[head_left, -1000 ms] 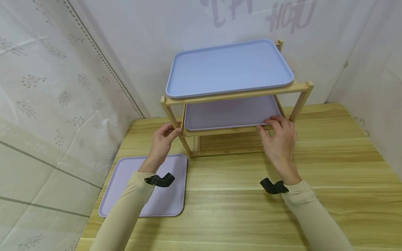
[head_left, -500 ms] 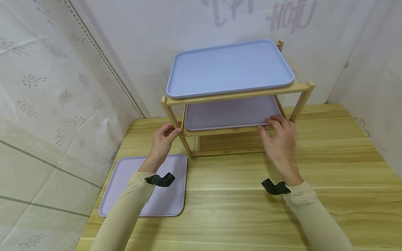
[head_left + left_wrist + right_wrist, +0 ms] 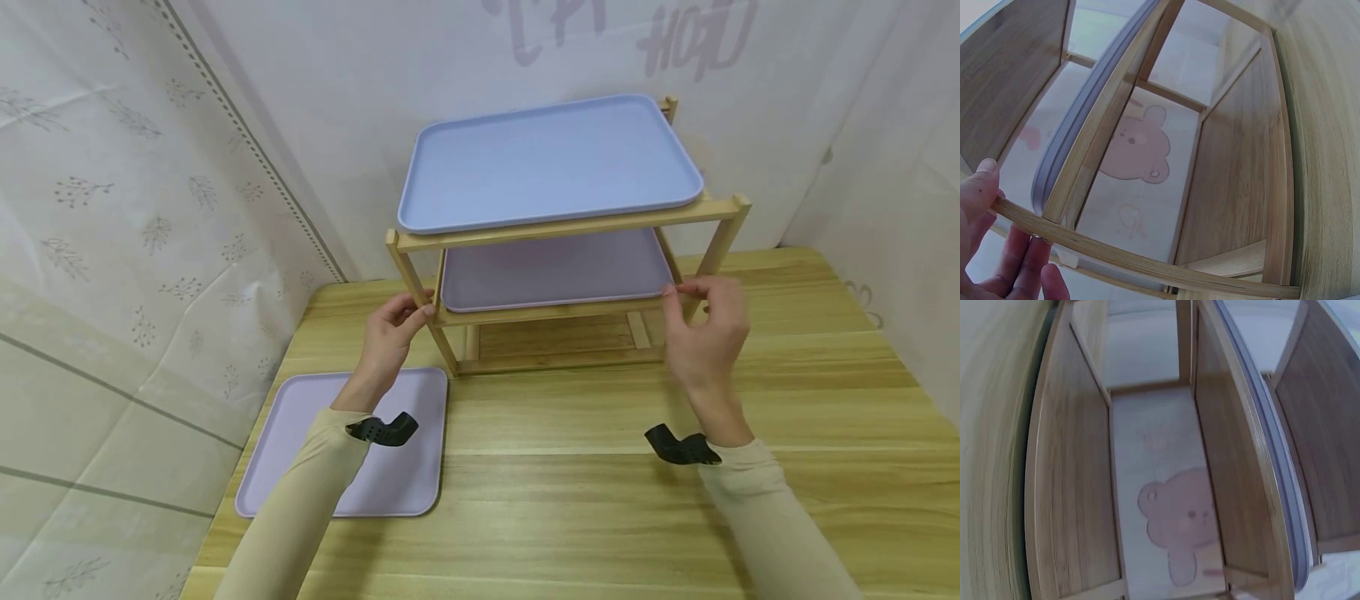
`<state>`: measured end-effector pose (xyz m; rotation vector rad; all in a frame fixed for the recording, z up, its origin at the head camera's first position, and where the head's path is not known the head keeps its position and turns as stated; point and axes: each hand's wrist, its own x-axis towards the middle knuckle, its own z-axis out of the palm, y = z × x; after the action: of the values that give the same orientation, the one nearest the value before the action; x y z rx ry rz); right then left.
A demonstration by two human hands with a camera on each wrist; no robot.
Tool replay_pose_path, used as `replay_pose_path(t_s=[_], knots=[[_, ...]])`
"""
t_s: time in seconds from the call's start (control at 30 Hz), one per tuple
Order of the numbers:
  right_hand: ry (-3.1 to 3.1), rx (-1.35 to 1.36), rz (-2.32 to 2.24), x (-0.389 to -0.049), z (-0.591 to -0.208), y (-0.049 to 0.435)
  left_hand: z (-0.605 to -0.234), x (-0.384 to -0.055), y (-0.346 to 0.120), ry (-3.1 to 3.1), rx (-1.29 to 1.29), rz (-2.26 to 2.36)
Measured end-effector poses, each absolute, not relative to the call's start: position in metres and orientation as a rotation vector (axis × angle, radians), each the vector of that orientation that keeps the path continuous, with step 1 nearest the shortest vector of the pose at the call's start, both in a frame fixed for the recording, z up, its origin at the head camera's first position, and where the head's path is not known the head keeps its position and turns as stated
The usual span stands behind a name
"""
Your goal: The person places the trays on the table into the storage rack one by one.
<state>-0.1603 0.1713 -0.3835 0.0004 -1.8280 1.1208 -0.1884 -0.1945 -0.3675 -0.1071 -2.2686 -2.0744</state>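
Observation:
A wooden shelf rack point(image 3: 551, 364) stands on the table, with a blue tray point(image 3: 551, 162) lying across its top. On its middle shelf lies a purple tray point(image 3: 555, 275), its front rim close to the shelf's front edge. The left hand point(image 3: 386, 337) grips the rack's left front post, thumb in front and fingers behind; the left wrist view shows the same hand point(image 3: 1007, 250) around it. At the right front post, the right hand point(image 3: 707, 333) has its thumb and bent fingers around the wood, thumb tip beside the purple tray's corner. The right wrist view shows no hand.
A second purple tray point(image 3: 390, 475) lies flat on the table point(image 3: 570, 500) at the left, beneath the left forearm. Patterned cloth point(image 3: 172, 192) hangs at the left, and a pale printed cloth point(image 3: 337, 100) hangs behind the rack. The rack's bottom shelf point(image 3: 555, 335) sits low over the table.
The right hand has moved right, from the purple tray's front edge to the rack's right front post. The left hand, rack and trays show no visible shift.

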Motion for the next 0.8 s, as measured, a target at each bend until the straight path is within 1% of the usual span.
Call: replay_pose_path(t_s=[0.17, 0.33, 0.8], knots=[[-1.785, -0.147, 1.197, -0.161, -0.385, 0.183, -0.367, -0.187, -0.195, -2.276, -0.097, -2.068], [-1.863, -0.198, 1.207, -0.164, -0.388, 0.192, -0.366, -0.186, -0.195, -2.287, -0.101, -2.056], [-2.092, 0.005, 1.112, -0.173, -0.396, 0.209, -0.364, -0.186, -0.195, -2.354, -0.099, -1.978]])
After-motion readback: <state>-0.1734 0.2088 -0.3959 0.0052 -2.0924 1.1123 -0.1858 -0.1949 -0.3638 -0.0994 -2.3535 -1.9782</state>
